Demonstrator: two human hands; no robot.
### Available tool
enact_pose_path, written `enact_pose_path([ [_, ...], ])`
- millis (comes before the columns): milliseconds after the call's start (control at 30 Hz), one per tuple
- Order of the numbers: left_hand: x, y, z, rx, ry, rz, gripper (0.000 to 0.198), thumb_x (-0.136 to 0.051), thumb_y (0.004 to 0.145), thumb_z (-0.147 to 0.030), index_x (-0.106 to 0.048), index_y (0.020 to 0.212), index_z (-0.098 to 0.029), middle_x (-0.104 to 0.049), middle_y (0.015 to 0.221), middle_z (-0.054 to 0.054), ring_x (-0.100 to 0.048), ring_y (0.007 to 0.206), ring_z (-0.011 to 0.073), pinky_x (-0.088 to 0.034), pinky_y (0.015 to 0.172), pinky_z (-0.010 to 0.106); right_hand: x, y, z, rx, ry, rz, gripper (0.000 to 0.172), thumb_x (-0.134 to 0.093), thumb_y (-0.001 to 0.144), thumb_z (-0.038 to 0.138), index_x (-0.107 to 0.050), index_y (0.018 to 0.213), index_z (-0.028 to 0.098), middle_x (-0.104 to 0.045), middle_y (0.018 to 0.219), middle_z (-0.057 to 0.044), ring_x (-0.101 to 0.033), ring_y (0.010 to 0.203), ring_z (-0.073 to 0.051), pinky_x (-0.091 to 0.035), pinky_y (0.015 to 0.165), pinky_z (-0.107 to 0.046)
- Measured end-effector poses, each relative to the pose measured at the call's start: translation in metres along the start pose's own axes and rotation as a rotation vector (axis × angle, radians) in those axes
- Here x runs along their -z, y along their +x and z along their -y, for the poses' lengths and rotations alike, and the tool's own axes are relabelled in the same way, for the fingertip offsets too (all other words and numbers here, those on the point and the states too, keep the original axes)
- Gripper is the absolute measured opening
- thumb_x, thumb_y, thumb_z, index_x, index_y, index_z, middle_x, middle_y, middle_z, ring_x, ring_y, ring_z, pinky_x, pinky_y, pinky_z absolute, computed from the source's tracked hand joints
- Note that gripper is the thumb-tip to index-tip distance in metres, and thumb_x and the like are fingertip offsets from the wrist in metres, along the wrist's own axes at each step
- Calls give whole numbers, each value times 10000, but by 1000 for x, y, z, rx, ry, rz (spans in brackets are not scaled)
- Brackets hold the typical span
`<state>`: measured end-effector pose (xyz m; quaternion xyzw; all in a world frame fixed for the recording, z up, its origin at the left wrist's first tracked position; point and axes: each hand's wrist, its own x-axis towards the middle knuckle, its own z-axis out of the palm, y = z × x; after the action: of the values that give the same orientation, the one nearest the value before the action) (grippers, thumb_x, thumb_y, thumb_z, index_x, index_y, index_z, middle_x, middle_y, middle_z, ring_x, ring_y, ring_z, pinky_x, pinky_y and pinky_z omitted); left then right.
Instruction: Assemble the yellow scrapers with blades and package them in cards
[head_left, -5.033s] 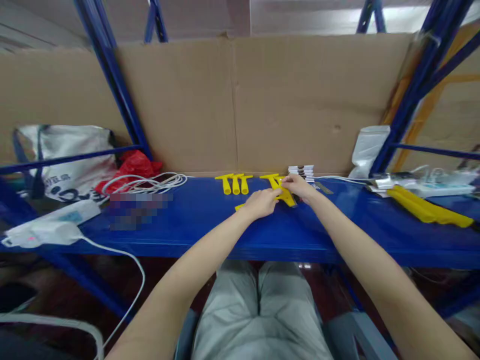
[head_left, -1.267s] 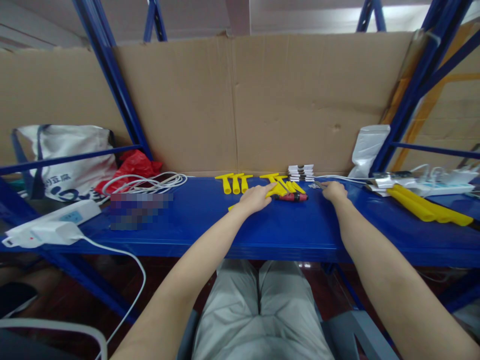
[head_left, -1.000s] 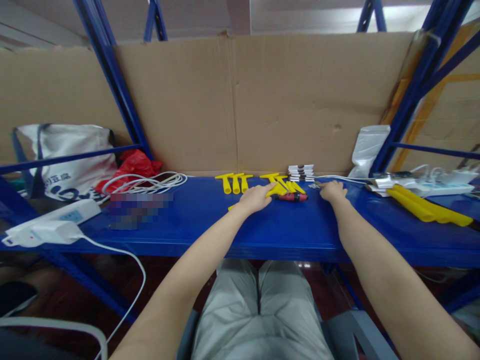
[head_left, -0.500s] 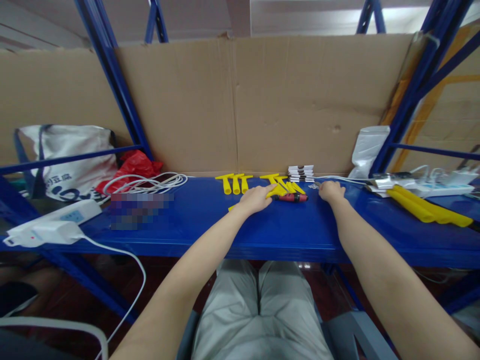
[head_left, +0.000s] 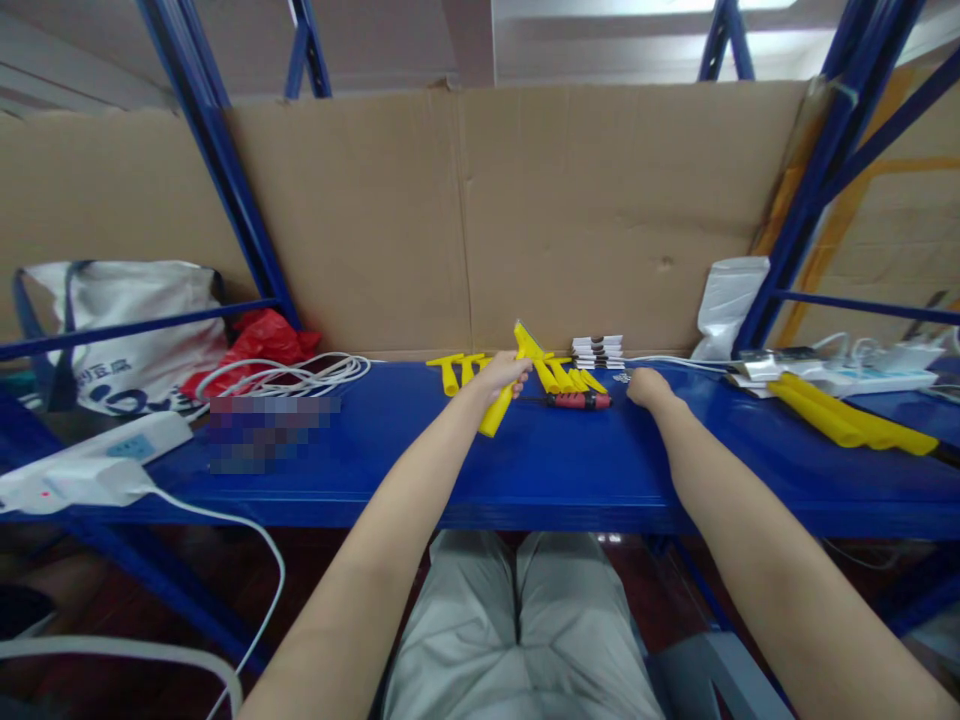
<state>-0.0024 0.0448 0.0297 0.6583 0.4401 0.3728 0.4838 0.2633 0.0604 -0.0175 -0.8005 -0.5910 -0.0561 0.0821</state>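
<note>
My left hand (head_left: 501, 375) is closed round a yellow T-shaped plastic handle (head_left: 511, 380) and holds it tilted above the blue shelf (head_left: 525, 470). Behind it lie more yellow handles (head_left: 454, 368) in a row, and others (head_left: 566, 375) just to its right. A red-and-black screwdriver (head_left: 574, 401) lies on the shelf between my hands. My right hand (head_left: 646, 388) rests on the shelf with its fingers curled, next to some tiny metal parts (head_left: 621, 377); whether it holds any of them is hidden. A small stack of black-and-white pieces (head_left: 598, 351) stands at the back.
A cardboard sheet (head_left: 465, 220) walls off the back. White cables (head_left: 285, 375), a red bag (head_left: 251, 345) and a white tote (head_left: 112, 330) lie to the left, with a power strip (head_left: 90, 465) in front. Long yellow pieces (head_left: 844, 425), a white pouch (head_left: 724, 305) and another power strip (head_left: 892, 365) lie to the right.
My left hand has lifted one yellow handle off the shelf and tilted it up. My right hand has drawn slightly back toward me from the small metal parts.
</note>
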Motion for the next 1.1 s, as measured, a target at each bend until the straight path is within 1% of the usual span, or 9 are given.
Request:
enact_pose_path([
  [167,2,0,10,126,-160,-2,188,-446,802,-70,-376,680,-194,-370,432,-97,-299,289,29,-239,348,152,7,-3,4,57,-26,34,325,-461,809,89,-649,1066,28,-643,1081,-235,-596,1078,-271,-457,840,-272],
  [267,5,-2,13,110,-188,12,188,-455,801,-80,-365,687,-198,-373,435,-100,-301,287,29,-236,348,147,11,-6,9,83,-17,50,321,-463,801,74,-650,1055,16,-642,1086,-238,-602,1065,-276,-457,828,-276],
  [367,7,-6,14,84,-198,59,186,-436,806,-73,-359,693,-200,-377,431,-98,-317,288,35,-249,349,148,13,-9,12,106,-7,71,311,-464,795,70,-664,1029,23,-668,1020,-224,-623,1019,-275,-462,801,-274],
  [567,0,-13,13,184,-129,156,198,-411,826,-69,-356,690,-202,-384,421,-93,-326,289,47,-264,342,156,15,-13,13,137,-7,69,293,-448,796,66,-694,956,66,-691,954,-190,-652,923,-241,-464,737,-245],
  [667,-3,-14,13,171,-133,189,198,-384,845,-83,-362,689,-202,-381,417,-91,-327,286,52,-259,333,161,13,-12,13,158,-12,68,270,-453,787,62,-705,883,78,-691,936,-193,-652,899,-246,-463,726,-254],
  [767,-3,-14,14,158,-145,202,195,-390,836,-83,-362,684,-202,-381,417,-91,-332,284,53,-266,330,165,11,-9,13,181,-7,68,245,-468,774,60,-702,840,88,-693,900,-182,-653,870,-236,-456,718,-247],
  [933,-3,-12,16,170,-139,207,198,-397,831,-78,-365,678,-200,-392,422,-88,-341,288,53,-277,336,169,7,-6,14,196,17,67,234,-490,742,49,-690,855,97,-694,869,-148,-649,840,-207,-446,710,-233],
  [1000,-4,-12,16,176,-138,205,200,-397,833,-79,-368,677,-199,-392,429,-86,-337,290,52,-277,338,173,7,-7,14,190,37,59,245,-488,739,47,-681,879,103,-692,885,-139,-645,846,-200,-444,706,-231],
  [1100,-5,-13,15,183,-120,177,189,-401,833,-81,-386,682,-194,-396,433,-82,-338,293,54,-277,341,179,7,-7,15,160,136,9,243,-502,738,53,-660,913,112,-686,927,-129,-636,866,-192,-441,713,-228],
])
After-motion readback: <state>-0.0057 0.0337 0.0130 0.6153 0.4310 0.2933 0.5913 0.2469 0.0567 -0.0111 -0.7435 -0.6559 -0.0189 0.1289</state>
